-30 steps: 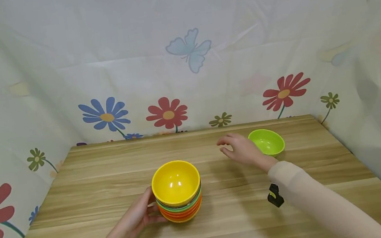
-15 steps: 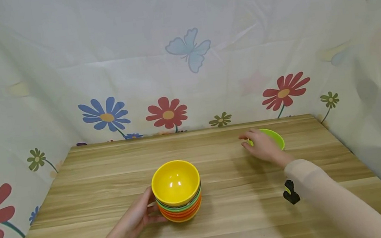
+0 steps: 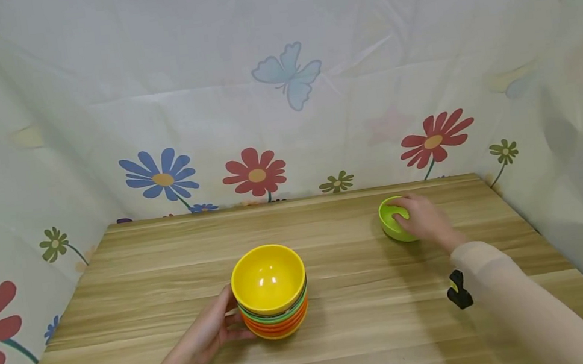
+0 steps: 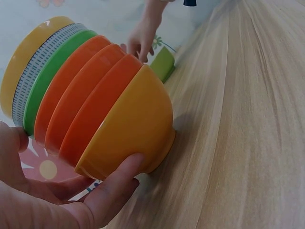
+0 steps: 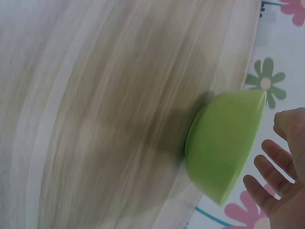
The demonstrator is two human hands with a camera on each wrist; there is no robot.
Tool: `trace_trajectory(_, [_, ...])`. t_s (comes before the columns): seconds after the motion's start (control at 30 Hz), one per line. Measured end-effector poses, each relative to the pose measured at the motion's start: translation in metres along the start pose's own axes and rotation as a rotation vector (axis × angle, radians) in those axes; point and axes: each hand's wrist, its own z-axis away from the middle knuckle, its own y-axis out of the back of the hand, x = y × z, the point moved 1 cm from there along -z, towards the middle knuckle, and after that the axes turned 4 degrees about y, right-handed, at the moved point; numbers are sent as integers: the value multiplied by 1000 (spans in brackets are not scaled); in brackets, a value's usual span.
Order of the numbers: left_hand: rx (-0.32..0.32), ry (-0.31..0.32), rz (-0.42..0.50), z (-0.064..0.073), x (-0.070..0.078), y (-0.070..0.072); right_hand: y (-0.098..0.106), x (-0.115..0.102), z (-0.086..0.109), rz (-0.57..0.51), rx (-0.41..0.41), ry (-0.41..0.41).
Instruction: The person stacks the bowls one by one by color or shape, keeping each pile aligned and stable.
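Note:
A stack of nested bowls [image 3: 277, 329] stands upright near the middle of the table. Its top bowl is yellow; below it come a patterned bowl [image 4: 50, 50], a green one, several orange ones and a yellow-orange bowl [image 4: 138, 124] at the base. From the left, my left hand [image 3: 213, 328] holds the stack, thumb high near the rims and fingers against the lowest bowls. Farther back on the right sits a lime-green bowl [image 3: 392, 229]. Over its right side hovers my right hand [image 3: 424, 220], fingers spread apart, just beyond the rim in the right wrist view.
The wood-grain table [image 3: 353, 332] ends at a pale flowered cloth [image 3: 196, 115] at the back and on both sides. Between the stack and the green bowl lies a stretch of tabletop. A black strap clip [image 3: 459, 290] hangs at the right sleeve.
My right hand has moved right, from left of the lime-green bowl to over its right side. My left hand and the stack have stayed put.

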Motion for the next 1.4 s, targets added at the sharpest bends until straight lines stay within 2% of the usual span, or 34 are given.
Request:
trace_trajectory(0.33, [12,-3,8,0,-1,0,9,17,4,25,-56,-100])
trace_trajectory(0.67, [11,-7,1,1,0,0,12,26,7,-2,-53,-213])
trace_trajectory(0.93, [1,-10,5,0,-1,1,11,30,11,-16,-46,-251])
trace_trajectory(1.17, [7,-6,15,-1,-1,0,12,30,11,-18,-98,-329])
trace_trajectory(1.4, [1,-4,21,-1,-1,1,13,33,9,-17,-143,-372])
